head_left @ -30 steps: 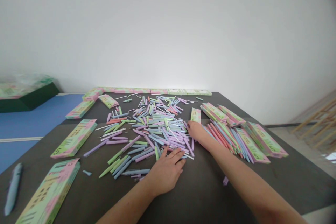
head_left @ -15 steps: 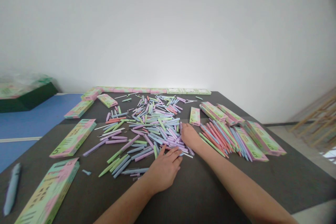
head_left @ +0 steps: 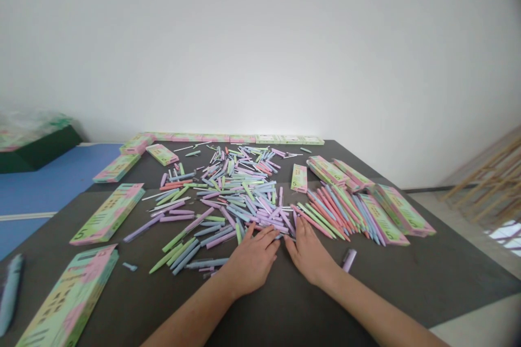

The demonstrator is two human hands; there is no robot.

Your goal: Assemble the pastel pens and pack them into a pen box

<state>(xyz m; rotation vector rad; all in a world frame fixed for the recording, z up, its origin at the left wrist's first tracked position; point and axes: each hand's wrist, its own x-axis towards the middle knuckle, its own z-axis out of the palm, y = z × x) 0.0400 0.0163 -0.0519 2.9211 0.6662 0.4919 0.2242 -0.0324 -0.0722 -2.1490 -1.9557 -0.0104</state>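
A loose heap of pastel pen parts (head_left: 236, 195) in purple, blue, green and pink covers the middle of a dark table (head_left: 366, 282). My left hand (head_left: 250, 260) lies flat at the heap's near edge, fingers spread and touching purple pieces. My right hand (head_left: 309, 252) lies flat beside it, fingers stretched toward the same edge. Neither hand holds anything. A purple cap (head_left: 349, 259) lies just right of my right hand. A row of assembled pens (head_left: 337, 211) fans out to the right.
Green-and-pink flat boxes lie around: two at the near left (head_left: 106, 214) (head_left: 67, 298), several along the far edge (head_left: 244, 139), more at the right (head_left: 401, 209). A small box (head_left: 299, 178) sits by the heap. A blue pen (head_left: 10, 293) lies far left. Wooden rails (head_left: 484, 184) stand right.
My right hand has drawn back from the far right side of the heap to the near edge, beside my left hand. The left hand has barely moved.
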